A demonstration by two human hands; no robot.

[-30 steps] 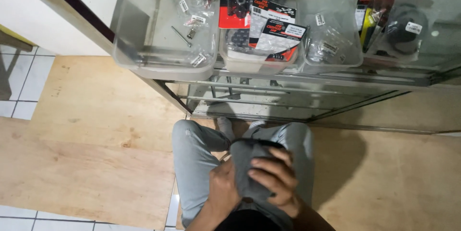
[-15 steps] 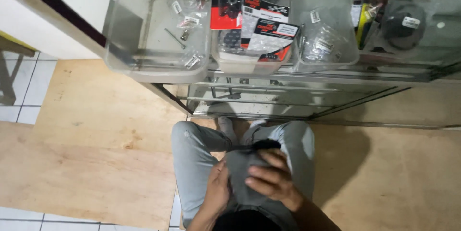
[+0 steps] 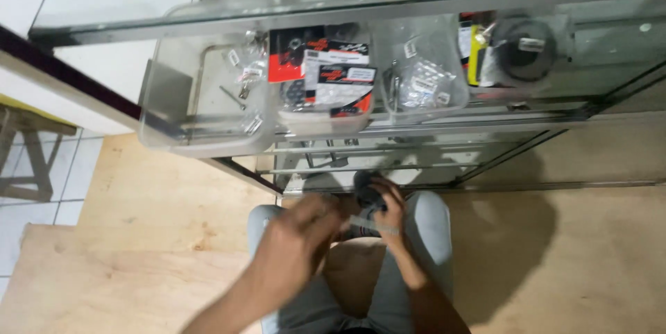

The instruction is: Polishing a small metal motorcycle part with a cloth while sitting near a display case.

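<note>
At lower centre my right hand (image 3: 388, 199) is clamped on a dark round part (image 3: 368, 188), left hand (image 3: 295, 251) blurred, grip indeterminate; risk: part slips onto plywood floor (image 3: 139, 237).

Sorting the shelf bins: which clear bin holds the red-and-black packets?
The middle bin; the left bin holds loose metal bits, the right bin small clear bags.

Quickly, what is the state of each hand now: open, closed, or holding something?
Left hand: blurred by motion, fingers loosely bent; whether it holds anything cannot be told.
Right hand: closed on a small dark object.
</note>
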